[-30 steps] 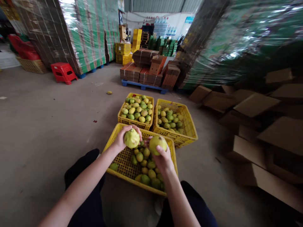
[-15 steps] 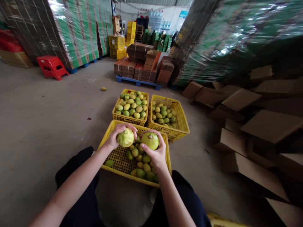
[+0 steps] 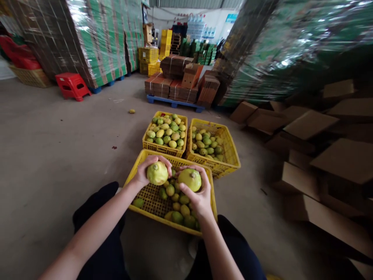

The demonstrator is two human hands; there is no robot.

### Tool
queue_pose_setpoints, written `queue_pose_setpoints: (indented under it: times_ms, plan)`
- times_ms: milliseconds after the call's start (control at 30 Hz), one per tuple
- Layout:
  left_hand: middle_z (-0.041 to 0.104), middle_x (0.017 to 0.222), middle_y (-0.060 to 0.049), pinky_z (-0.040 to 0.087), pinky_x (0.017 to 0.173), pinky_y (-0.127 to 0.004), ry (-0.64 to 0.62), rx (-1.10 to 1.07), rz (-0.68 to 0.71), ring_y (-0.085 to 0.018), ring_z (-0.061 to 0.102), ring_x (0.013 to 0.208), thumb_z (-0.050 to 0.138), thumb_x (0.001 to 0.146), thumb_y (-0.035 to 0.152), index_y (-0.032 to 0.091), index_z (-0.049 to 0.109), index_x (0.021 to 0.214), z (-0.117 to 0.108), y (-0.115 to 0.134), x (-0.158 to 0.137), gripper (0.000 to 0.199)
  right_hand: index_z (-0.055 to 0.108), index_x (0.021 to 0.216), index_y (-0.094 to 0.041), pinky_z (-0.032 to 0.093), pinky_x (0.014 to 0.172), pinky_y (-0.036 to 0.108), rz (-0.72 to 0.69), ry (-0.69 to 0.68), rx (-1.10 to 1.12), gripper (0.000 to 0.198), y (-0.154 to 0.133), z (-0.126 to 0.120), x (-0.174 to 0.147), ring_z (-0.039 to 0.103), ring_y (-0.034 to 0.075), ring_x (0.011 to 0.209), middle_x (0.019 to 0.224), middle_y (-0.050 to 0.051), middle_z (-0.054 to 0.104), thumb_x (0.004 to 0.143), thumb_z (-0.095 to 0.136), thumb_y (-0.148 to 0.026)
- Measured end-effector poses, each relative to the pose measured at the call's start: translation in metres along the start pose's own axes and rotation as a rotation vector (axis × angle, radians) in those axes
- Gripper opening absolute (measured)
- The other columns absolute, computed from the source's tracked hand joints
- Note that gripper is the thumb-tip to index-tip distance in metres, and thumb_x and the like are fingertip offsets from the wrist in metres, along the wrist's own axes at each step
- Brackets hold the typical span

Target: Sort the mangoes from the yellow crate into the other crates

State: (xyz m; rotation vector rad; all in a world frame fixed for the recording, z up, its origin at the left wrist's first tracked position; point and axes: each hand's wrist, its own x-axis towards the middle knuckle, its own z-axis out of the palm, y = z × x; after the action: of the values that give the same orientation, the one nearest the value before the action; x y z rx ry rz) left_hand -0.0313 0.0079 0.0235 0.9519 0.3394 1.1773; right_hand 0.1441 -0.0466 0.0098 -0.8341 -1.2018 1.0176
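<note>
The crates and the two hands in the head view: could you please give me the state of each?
Left hand: gripping a yellow fruit.
Right hand: gripping a greener fruit.
Near crate: partly filled.
Far left crate: nearly full.
Far right crate: partly filled.
Red stool: upright.

The scene is lit softly and evenly by daylight from the far end, where the white wall (image 3: pixel 177 21) is nearly washed out. Glare is thrown off the plastic wrap on the left stack (image 3: pixel 99 39) and right stack (image 3: pixel 291 42); the right one and the boxes (image 3: pixel 320 155) below it are smeared and dim. Lines are bent outward by wide-angle distortion at the edges, while the fruit crates (image 3: pixel 166 149) are rendered sharp, with only faint shadows on the floor (image 3: pixel 58 155).
</note>
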Motion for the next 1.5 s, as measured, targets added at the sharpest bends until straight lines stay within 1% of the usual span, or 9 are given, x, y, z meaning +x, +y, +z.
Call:
queue_pose_setpoints:
  times_ms: [133,333,533,700,900,1033,1200,1333,1500]
  plan:
    - [0.069,0.066,-0.007,0.055,0.065,-0.032,0.231,-0.338,-0.098,-0.019,0.067,0.062,0.060,0.080,0.038,0.013,0.073,0.069,0.001,-0.009,0.002,0.030,0.060,0.114,-0.030,0.056,0.089,0.043,0.084,0.109,-0.056,0.049,0.010,-0.002,0.002,0.068,0.025,0.098,0.108,0.003,0.070,0.073,0.084,-0.042]
    - [0.073,0.112,-0.014,0.055,0.092,-0.048,0.442,-0.713,-0.306,-0.030,0.069,0.106,0.047,0.086,0.034,0.016,0.067,0.077,0.010,-0.032,0.001,0.028,0.058,0.122,-0.026,0.045,0.107,0.054,0.067,0.301,-0.371,0.056,0.020,-0.003,0.012,0.059,0.029,0.116,0.124,0.008,0.062,0.078,0.074,-0.057]
    - [0.075,0.099,-0.008,0.055,0.092,-0.034,0.548,-0.615,-0.343,-0.026,0.069,0.106,0.052,0.083,0.026,0.016,0.071,0.106,0.015,-0.060,0.000,0.032,0.051,0.140,-0.027,0.034,0.117,0.063,0.013,-0.024,-0.689,0.079,0.042,0.013,0.003,0.031,0.039,0.148,0.158,0.016,0.035,0.073,0.075,-0.062]
    - [0.075,0.094,-0.010,0.054,0.091,-0.030,0.630,-0.527,-0.414,-0.026,0.070,0.104,0.056,0.087,0.032,0.013,0.071,0.090,0.006,-0.061,0.000,0.024,0.061,0.127,-0.021,0.030,0.117,0.068,-0.094,-0.135,-0.823,0.075,0.050,0.024,-0.011,0.024,0.046,0.150,0.156,0.019,0.039,0.064,0.087,-0.051]
    - [0.072,0.075,-0.008,0.056,0.081,-0.035,0.535,-0.477,-0.338,-0.023,0.072,0.082,0.048,0.090,0.040,0.014,0.070,0.080,0.000,-0.035,0.013,0.035,0.059,0.130,-0.028,0.050,0.102,0.059,-0.338,-0.111,-0.750,0.061,0.036,0.022,-0.017,0.056,0.037,0.123,0.127,0.014,0.057,0.074,0.082,-0.039]
    - [0.068,0.064,-0.006,0.052,0.068,-0.029,0.522,-0.139,-0.033,-0.017,0.066,0.061,0.052,0.085,0.033,0.015,0.066,0.060,-0.003,-0.021,0.019,0.033,0.057,0.132,-0.032,0.055,0.096,0.054,-0.298,0.001,-0.721,0.060,0.025,0.014,-0.012,0.063,0.031,0.109,0.119,0.009,0.060,0.077,0.080,-0.032]
    - [0.072,0.072,-0.006,0.052,0.078,-0.028,0.444,0.099,0.143,-0.019,0.068,0.075,0.059,0.078,0.024,0.016,0.070,0.059,0.001,-0.022,0.013,0.024,0.058,0.128,-0.031,0.052,0.101,0.054,-0.242,0.104,-0.690,0.054,0.024,0.008,-0.004,0.061,0.031,0.115,0.122,0.008,0.061,0.078,0.078,-0.030]
    - [0.072,0.077,-0.003,0.052,0.070,-0.024,0.506,-0.029,0.034,-0.015,0.066,0.072,0.062,0.082,0.028,0.016,0.072,0.067,0.002,-0.028,0.014,0.022,0.053,0.124,-0.028,0.051,0.103,0.050,-0.156,0.159,-0.533,0.060,0.028,0.008,-0.003,0.061,0.028,0.116,0.123,0.008,0.063,0.072,0.083,-0.030]
    - [0.065,0.064,-0.003,0.057,0.065,-0.030,0.702,-0.350,-0.351,-0.019,0.067,0.064,0.049,0.094,0.041,0.016,0.066,0.078,-0.011,-0.030,0.021,0.034,0.051,0.103,-0.027,0.057,0.085,0.036,0.166,0.154,-0.107,0.059,0.032,0.008,-0.001,0.067,0.020,0.093,0.105,0.001,0.066,0.059,0.090,-0.030]
